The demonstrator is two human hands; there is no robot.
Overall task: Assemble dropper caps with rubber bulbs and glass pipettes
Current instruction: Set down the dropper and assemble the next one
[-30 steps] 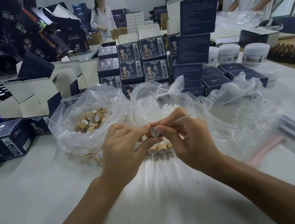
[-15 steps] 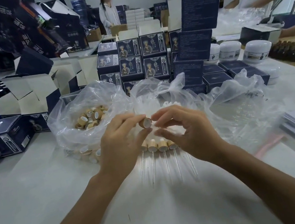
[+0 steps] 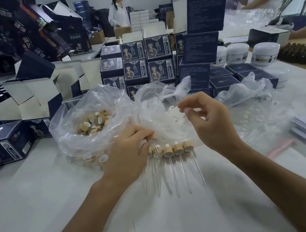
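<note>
— You stood right there. What was nearest?

— The table (image 3: 39,197), then the row of droppers (image 3: 172,151) lying side by side, wooden caps away from the worker, glass stems pointing back at them.

— And the hands?

— The left hand (image 3: 128,157) was low, at the left end of that row. Its fingertips pinched a cap (image 3: 153,138) just above the others, with a pipette (image 3: 147,170) that looked to hang from it, though the glass was too clear to be sure. I judged a finished piece was being laid down with the rest.

— The right one?

— The right hand (image 3: 208,120) was lifted over the middle bag, fingers loosely curled, thumb and forefinger close together. I saw nothing between them. If some tiny part was there, I couldn't make it out.

— So which step?

— Setting one down and starting another, by my reckoning. The next move would call for a fresh bulb from the white heap (image 3: 170,114) under that right hand, plus a cap from the bag (image 3: 92,124) on the left.

— Any pipettes spare?

— Probably in the clear bag (image 3: 258,115) to the right, but I couldn't tell through the plastic.

— Beyond that?

— Stacked blue boxes (image 3: 146,61), white jars (image 3: 265,53), and two people (image 3: 118,9) working at the far tables.
</note>
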